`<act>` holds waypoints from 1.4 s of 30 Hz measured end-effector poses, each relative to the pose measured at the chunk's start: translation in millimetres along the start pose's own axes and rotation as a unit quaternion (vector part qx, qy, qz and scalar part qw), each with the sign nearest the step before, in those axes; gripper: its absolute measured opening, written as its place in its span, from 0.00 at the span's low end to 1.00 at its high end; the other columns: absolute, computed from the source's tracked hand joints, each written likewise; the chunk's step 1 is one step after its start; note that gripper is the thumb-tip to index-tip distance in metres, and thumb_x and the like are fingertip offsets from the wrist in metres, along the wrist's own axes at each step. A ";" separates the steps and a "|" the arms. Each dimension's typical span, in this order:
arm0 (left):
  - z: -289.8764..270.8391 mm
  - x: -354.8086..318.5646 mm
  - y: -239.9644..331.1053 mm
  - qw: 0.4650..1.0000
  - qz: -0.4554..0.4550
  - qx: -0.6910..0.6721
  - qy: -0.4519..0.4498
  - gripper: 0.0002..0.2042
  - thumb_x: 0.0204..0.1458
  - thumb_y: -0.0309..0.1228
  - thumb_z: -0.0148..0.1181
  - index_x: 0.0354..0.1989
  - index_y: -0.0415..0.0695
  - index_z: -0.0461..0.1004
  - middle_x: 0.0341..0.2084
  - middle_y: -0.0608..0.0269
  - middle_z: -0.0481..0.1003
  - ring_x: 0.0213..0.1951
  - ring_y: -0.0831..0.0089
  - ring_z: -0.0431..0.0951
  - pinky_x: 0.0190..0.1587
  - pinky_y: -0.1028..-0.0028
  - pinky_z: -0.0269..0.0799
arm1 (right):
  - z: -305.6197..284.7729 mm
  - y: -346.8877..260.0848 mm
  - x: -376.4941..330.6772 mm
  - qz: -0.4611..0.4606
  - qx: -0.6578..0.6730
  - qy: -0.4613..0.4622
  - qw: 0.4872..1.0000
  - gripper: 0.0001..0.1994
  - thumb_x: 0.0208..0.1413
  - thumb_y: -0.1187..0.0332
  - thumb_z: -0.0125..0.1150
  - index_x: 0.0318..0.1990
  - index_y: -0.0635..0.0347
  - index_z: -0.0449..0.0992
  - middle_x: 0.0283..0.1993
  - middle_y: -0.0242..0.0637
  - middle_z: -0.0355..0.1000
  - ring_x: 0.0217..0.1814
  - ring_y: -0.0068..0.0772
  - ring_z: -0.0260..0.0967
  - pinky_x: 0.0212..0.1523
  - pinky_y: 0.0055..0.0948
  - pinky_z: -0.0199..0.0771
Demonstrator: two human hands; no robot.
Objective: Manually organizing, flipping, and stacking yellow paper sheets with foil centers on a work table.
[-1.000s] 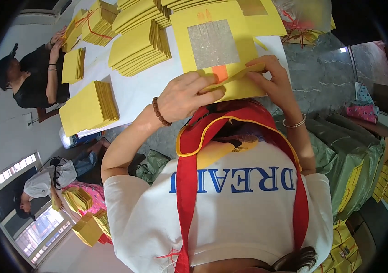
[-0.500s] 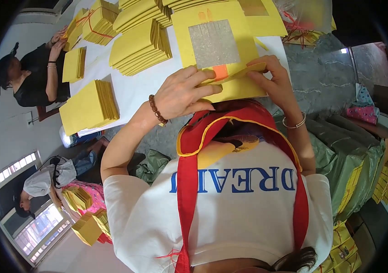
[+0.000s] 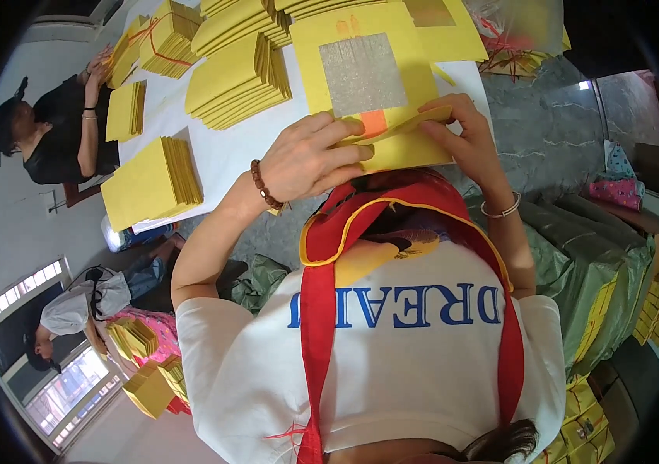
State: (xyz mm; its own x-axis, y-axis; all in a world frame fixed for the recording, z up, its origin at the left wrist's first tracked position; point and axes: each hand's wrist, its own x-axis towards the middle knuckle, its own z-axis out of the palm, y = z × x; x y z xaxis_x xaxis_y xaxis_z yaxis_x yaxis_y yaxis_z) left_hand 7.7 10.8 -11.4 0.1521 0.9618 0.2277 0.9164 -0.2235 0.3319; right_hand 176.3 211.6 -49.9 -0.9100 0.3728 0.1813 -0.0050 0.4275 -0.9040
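A yellow paper sheet (image 3: 391, 143) is being folded at the near edge of the white table (image 3: 229, 151), directly in front of the person. The sheet carries a silvery foil square (image 3: 362, 75) and, just nearer than it, a small orange patch (image 3: 373, 122). The near flap is being lifted and turned over toward the foil square.

The left hand (image 3: 306, 158) is being laid flat on the left part of the flap, its fingers (image 3: 345, 133) closed down against the paper and reaching up to the orange patch. The right hand (image 3: 465, 139) is being held at the flap's right end, its fingers (image 3: 442, 116) pinched together on the raised edge. Both hands are thus being kept closed on the same sheet.

For a clean fold, the raised edge is probably best kept parallel to the foil square's near side while the crease is being pressed from the middle outward; an uneven pull from the right could skew the flap.

Stacks of yellow sheets (image 3: 237, 81) are lying to the left of the foil square, well apart from the hands.
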 end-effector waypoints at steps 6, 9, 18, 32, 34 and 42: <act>2.5 -0.6 0.2 0.997 -0.018 -0.036 0.064 0.08 0.46 0.27 0.56 0.36 0.43 0.70 0.44 0.55 0.70 0.33 0.63 0.73 0.33 0.71 0.71 | -6.4 10.5 -2.0 -0.032 0.085 -0.008 0.996 0.11 0.46 0.69 0.60 0.39 0.59 0.74 0.38 0.30 0.69 0.43 0.28 0.61 0.41 0.25 0.61; 6.5 -1.9 -0.8 0.993 -0.049 -0.055 0.092 0.06 0.45 0.25 0.56 0.32 0.41 0.68 0.44 0.54 0.70 0.32 0.62 0.74 0.33 0.70 0.71 | -4.2 12.2 -3.2 -0.045 0.069 -0.009 0.997 0.12 0.45 0.71 0.60 0.39 0.58 0.73 0.39 0.30 0.69 0.44 0.28 0.61 0.42 0.26 0.62; -5.3 -4.8 -5.6 0.985 -0.091 -0.091 0.119 0.20 0.43 0.27 0.58 0.47 0.40 0.67 0.45 0.55 0.69 0.44 0.59 0.69 0.44 0.65 0.66 | 2.3 17.9 -3.0 -0.022 0.054 0.016 0.998 0.07 0.46 0.79 0.57 0.34 0.61 0.70 0.37 0.33 0.68 0.41 0.27 0.64 0.45 0.24 0.62; 8.3 -18.6 -9.4 0.979 -0.038 0.162 0.121 0.19 0.39 0.27 0.50 0.45 0.48 0.73 0.44 0.55 0.70 0.42 0.60 0.71 0.42 0.68 0.68 | -5.1 3.4 8.0 -0.201 -0.226 0.063 0.951 0.17 0.38 0.67 0.64 0.40 0.54 0.74 0.47 0.32 0.70 0.54 0.39 0.61 0.51 0.36 0.58; 5.3 -20.5 -1.4 0.981 -0.032 0.154 0.110 0.18 0.39 0.27 0.52 0.42 0.45 0.73 0.40 0.55 0.71 0.41 0.62 0.71 0.40 0.69 0.68 | -10.9 -1.9 7.1 -0.230 -0.235 -0.044 0.943 0.14 0.40 0.66 0.62 0.38 0.53 0.74 0.44 0.33 0.71 0.51 0.38 0.65 0.48 0.35 0.58; 17.4 -24.4 -0.2 0.931 -0.240 -0.187 0.202 0.09 0.52 0.27 0.50 0.39 0.36 0.71 0.28 0.51 0.73 0.30 0.61 0.73 0.33 0.69 0.69 | -8.1 -10.9 11.7 -0.042 -0.109 -0.083 0.990 0.13 0.45 0.67 0.60 0.40 0.58 0.74 0.39 0.34 0.73 0.40 0.32 0.70 0.39 0.31 0.64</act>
State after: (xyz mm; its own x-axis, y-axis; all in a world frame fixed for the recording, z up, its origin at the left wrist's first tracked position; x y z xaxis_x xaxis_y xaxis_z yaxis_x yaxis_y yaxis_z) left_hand 10.3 -9.9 -33.0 -0.4625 0.8441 0.2713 0.6383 0.1046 0.7626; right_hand 169.1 217.9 -34.8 -0.9657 0.1967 0.1695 -0.0097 0.6249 -0.7807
